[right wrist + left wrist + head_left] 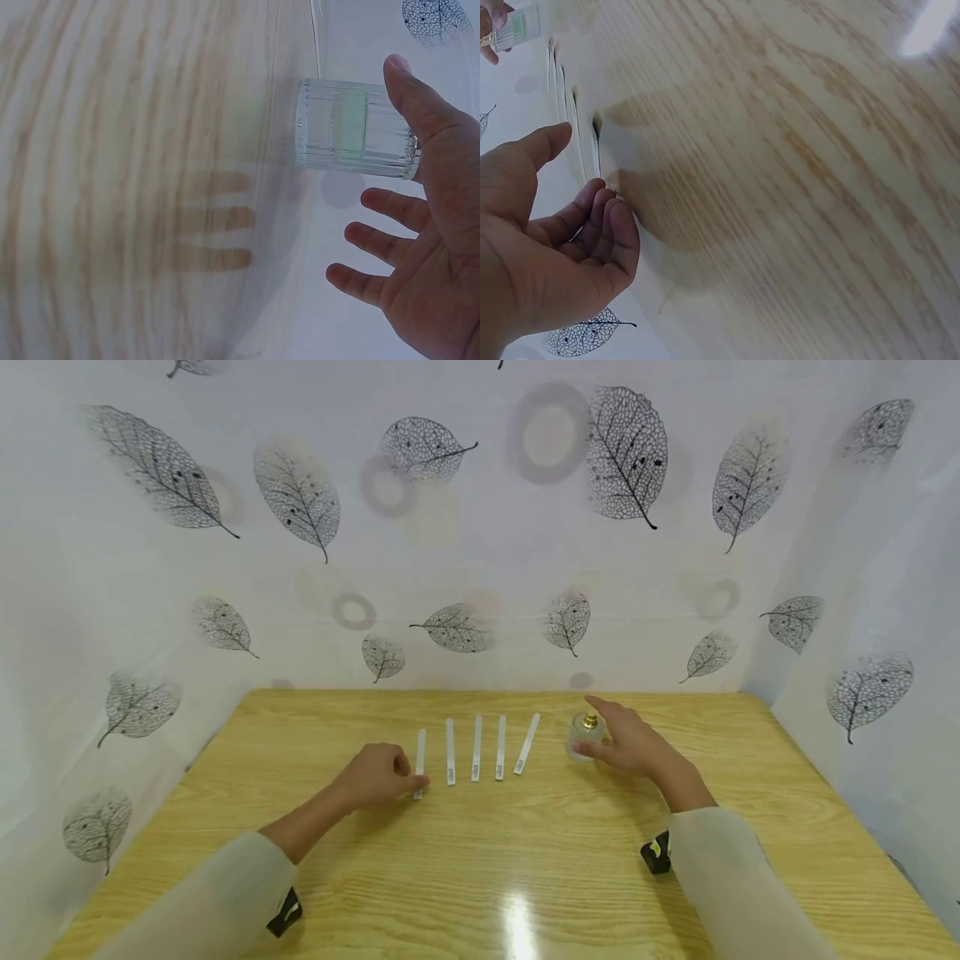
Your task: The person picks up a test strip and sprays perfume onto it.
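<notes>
Several white paper strips, with small dark print at their near ends, lie in a row on the wooden table. My left hand is at the leftmost strip, its thumb overlapping that strip's lower part in the head view. In the left wrist view the left fingers are bent, and the thumb stands apart from them. A ribbed clear glass perfume bottle with a gold neck stands right of the strips. My right hand reaches around it with thumb and fingers spread; its index finger is hidden in the right wrist view.
The light wood table ends at a pale curtain printed with dark leaves, which rises behind it and at both sides. A black device sits at each sleeve cuff. Light glares off the table's near middle.
</notes>
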Tool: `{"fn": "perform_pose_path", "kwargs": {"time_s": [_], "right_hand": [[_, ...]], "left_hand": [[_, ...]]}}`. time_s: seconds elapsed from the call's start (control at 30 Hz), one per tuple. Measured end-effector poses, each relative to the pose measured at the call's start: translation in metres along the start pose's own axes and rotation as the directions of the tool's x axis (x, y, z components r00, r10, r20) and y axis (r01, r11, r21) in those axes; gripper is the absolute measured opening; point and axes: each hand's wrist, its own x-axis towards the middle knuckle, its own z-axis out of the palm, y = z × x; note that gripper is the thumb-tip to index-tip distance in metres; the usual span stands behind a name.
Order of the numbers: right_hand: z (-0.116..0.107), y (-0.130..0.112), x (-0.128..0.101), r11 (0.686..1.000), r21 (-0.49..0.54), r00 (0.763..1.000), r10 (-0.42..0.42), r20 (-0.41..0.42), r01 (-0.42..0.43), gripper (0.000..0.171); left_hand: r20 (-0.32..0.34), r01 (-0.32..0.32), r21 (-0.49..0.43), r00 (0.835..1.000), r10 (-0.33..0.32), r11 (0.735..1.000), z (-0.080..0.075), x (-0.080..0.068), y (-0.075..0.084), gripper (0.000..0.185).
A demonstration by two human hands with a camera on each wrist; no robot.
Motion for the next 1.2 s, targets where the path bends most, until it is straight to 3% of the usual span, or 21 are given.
{"fn": "perform_pose_path", "kwargs": {"time_s": [0.13, 0.37, 0.8, 1.07, 1.2], "right_hand": [[0.0, -0.003, 0.002, 1.0, 0.006, 1.0, 0.005, 0.011, -0.005, 0.09], [0.0, -0.004, 0.006, 1.0, 0.007, 0.999, 0.011, 0.03, -0.011, 0.09], [0.005, -0.001, 0.008, 0.991, 0.095, 0.993, 0.092, 0.078, -0.099, 0.096], [0.011, 0.002, 0.007, 0.977, 0.187, 0.994, 0.089, 0.061, -0.098, 0.085], [0.013, 0.004, 0.008, 0.964, 0.248, 0.995, 0.085, 0.053, -0.095, 0.083]], "left_hand": [[0.034, 0.062, -0.066, 0.998, -0.059, 0.996, -0.004, 0.003, 0.002, 0.032], [0.103, 0.195, -0.135, 0.978, -0.182, 0.972, -0.007, 0.008, 0.009, 0.056], [0.103, 0.296, -0.156, 0.954, -0.283, 0.942, -0.01, 0.01, 0.018, 0.04], [0.12, 0.357, -0.245, 0.934, -0.337, 0.901, -0.012, 0.013, 0.011, 0.019], [0.133, 0.381, -0.283, 0.925, -0.357, 0.88, -0.012, 0.013, 0.008, 0.017]]}}
